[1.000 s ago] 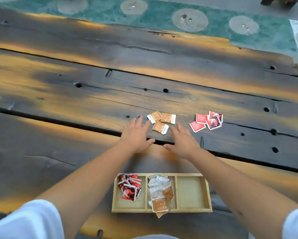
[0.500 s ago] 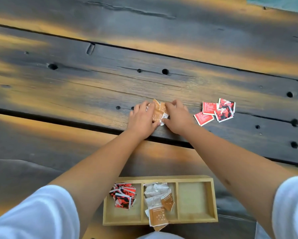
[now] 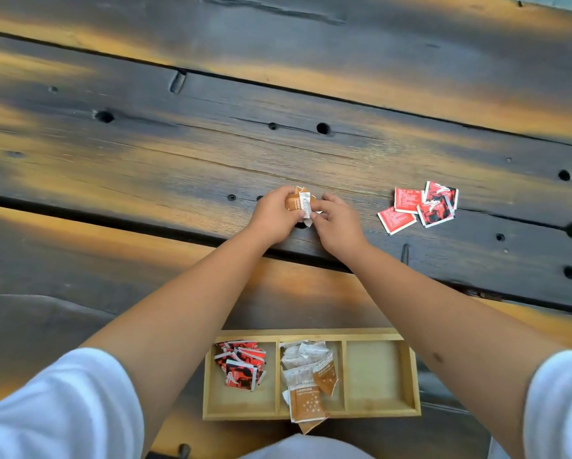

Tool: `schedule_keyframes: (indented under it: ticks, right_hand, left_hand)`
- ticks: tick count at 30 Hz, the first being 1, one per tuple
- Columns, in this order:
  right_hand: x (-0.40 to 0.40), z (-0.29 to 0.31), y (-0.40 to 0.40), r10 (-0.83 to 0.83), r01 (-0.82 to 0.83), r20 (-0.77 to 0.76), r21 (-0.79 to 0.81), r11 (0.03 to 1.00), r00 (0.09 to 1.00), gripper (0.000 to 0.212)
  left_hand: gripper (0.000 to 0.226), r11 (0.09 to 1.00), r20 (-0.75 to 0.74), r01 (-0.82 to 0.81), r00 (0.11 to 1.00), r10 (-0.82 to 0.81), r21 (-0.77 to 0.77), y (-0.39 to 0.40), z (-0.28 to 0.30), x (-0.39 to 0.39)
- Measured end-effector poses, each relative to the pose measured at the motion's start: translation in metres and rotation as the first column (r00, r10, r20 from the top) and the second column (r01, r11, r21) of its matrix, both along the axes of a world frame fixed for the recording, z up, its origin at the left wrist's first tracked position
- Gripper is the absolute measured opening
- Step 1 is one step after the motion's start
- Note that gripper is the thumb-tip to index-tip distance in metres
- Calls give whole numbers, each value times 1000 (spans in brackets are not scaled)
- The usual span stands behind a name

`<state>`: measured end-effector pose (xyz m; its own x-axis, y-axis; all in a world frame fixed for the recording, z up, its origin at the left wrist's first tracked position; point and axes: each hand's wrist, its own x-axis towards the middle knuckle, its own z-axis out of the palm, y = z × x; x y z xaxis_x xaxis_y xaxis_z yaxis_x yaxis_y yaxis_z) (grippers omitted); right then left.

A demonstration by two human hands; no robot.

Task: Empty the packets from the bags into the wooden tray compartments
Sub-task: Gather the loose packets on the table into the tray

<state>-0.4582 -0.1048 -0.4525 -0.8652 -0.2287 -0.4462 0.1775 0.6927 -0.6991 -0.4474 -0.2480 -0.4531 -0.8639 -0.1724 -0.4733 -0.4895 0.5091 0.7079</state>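
My left hand (image 3: 273, 217) and my right hand (image 3: 335, 221) are pressed together around a small bunch of orange-and-white packets (image 3: 302, 203), lifted slightly off the dark plank table. To the right lies a loose group of red packets (image 3: 420, 207) flat on the wood. Close to my body stands the wooden tray (image 3: 413, 379) with three compartments. Its left one holds red-and-black packets (image 3: 241, 364), the middle one holds white and orange packets (image 3: 307, 379), one hanging over the front rim. The right compartment (image 3: 372, 376) has nothing in it.
The table (image 3: 145, 154) is made of dark, weathered planks with deep gaps, knot holes and bolt holes. A teal floor edge shows at the far top right corner.
Both hands went from spread flat beside the orange packets to closing in and gathering them into one bunch. My head tilted down, so the far floor mostly left view.
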Motion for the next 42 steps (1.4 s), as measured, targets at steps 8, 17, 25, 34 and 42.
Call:
schedule_keyframes:
  ticks: [8,17,25,34,42]
  right_hand:
    - [18,21,4,-101,112,100,-110,988,990,55]
    - [80,65,35,36,-39,-29,-92,995,999,12]
    - [182,100,65,282,-283,-65,5,959,957,9]
    - [227,66,69,410,-369,-92,290,883,908,13]
    - [238,61,72,487,-444,-82,301,844,870,22]
  left_hand:
    - [26,980,43,-44,998,36,193,2,18,24]
    - [18,933,-5,94,995,-98,347,15,68,106]
    - [19,955,-39,239,971,-236,177,31,96,209]
    - [48,889,6,423,903,-429,-176,52,77,269]
    - [62,653,0,529,777,-629,-542,51,58,296]
